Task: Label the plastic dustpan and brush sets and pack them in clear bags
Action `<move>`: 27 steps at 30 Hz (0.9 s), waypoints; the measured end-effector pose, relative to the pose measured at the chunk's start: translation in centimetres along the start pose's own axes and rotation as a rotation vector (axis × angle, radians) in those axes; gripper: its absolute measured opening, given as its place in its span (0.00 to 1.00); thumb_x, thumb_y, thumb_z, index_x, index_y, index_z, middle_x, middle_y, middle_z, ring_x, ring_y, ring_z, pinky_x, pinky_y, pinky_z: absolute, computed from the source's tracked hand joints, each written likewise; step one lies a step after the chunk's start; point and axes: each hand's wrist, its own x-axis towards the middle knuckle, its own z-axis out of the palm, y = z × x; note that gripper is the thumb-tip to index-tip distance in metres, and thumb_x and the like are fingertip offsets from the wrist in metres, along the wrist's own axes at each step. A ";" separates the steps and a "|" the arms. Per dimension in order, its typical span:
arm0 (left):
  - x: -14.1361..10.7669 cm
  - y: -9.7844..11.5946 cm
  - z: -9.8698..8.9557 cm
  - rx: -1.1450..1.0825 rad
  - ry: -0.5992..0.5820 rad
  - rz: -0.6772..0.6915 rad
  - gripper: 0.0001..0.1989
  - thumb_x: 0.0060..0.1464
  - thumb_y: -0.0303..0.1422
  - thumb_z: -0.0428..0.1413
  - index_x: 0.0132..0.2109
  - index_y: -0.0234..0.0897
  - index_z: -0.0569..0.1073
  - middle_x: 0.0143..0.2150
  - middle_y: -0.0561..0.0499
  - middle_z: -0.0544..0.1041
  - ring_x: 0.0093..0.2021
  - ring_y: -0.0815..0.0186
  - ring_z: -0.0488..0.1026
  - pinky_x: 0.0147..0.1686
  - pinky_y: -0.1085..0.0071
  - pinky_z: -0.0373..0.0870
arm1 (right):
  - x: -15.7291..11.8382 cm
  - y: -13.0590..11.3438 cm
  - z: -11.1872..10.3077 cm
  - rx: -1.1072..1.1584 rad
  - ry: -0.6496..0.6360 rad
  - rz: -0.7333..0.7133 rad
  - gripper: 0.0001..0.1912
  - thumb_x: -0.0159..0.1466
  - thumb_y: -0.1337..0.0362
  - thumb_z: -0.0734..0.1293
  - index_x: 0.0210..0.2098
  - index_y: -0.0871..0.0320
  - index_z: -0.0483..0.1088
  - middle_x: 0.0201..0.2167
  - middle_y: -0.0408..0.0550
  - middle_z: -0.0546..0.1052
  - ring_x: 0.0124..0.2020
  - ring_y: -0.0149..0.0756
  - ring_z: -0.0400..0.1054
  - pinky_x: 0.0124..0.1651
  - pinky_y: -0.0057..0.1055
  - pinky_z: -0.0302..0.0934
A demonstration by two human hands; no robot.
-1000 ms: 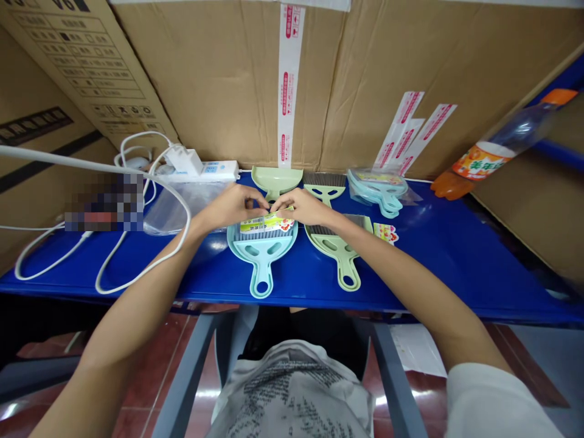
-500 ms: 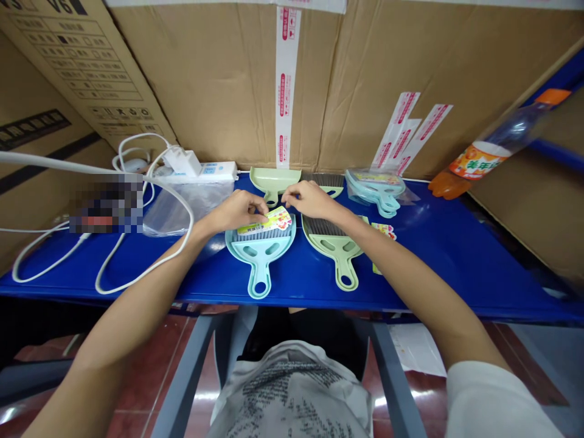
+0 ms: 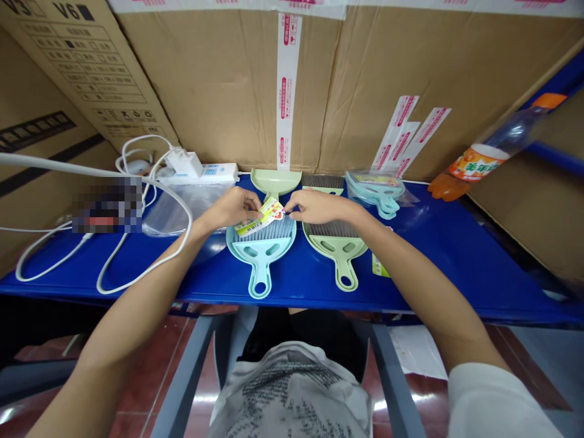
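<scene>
Well, left fingers (image 3: 253,214) pinch a yellow, red-printed card (image 3: 262,220); whether right fingers (image 3: 291,202) pinch, I can't tell.

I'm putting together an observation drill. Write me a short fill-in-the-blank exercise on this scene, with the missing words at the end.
1. The left hand holds a printed card over a brush coloured light ____.
2. The unbagged dustpan at the back is light ____.
3. The bottle is at the person's ____ side of the table.
4. The bottle's cap is coloured ____.

Missing words: blue; green; right; orange.
</scene>
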 end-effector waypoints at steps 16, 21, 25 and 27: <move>0.0 -0.1 0.3 0.020 -0.017 0.057 0.12 0.52 0.40 0.65 0.38 0.36 0.82 0.33 0.46 0.85 0.29 0.62 0.80 0.29 0.70 0.75 | -0.9 -1.4 -1.6 0.195 -0.079 -0.048 0.14 0.70 0.69 0.70 0.52 0.60 0.85 0.41 0.50 0.88 0.34 0.34 0.76 0.40 0.31 0.65; -0.1 0.4 0.3 0.026 -0.014 0.106 0.11 0.55 0.38 0.64 0.39 0.35 0.83 0.33 0.47 0.85 0.30 0.64 0.79 0.32 0.70 0.75 | -0.2 -0.6 -1.4 0.173 0.175 0.039 0.15 0.67 0.73 0.70 0.50 0.64 0.85 0.41 0.53 0.87 0.36 0.35 0.77 0.44 0.32 0.65; -0.3 0.9 -0.1 -0.013 -0.056 0.129 0.10 0.55 0.39 0.65 0.37 0.36 0.82 0.32 0.48 0.84 0.31 0.65 0.78 0.36 0.69 0.76 | 0.4 0.0 -0.7 0.159 0.318 0.162 0.19 0.63 0.80 0.66 0.47 0.66 0.84 0.43 0.57 0.87 0.42 0.38 0.79 0.47 0.31 0.67; -0.3 1.0 -0.2 -0.026 -0.072 0.133 0.10 0.55 0.39 0.66 0.37 0.36 0.81 0.33 0.48 0.83 0.31 0.65 0.77 0.37 0.68 0.76 | 0.7 0.4 0.0 0.137 0.227 0.153 0.22 0.60 0.83 0.63 0.45 0.64 0.85 0.43 0.55 0.87 0.42 0.38 0.79 0.47 0.30 0.66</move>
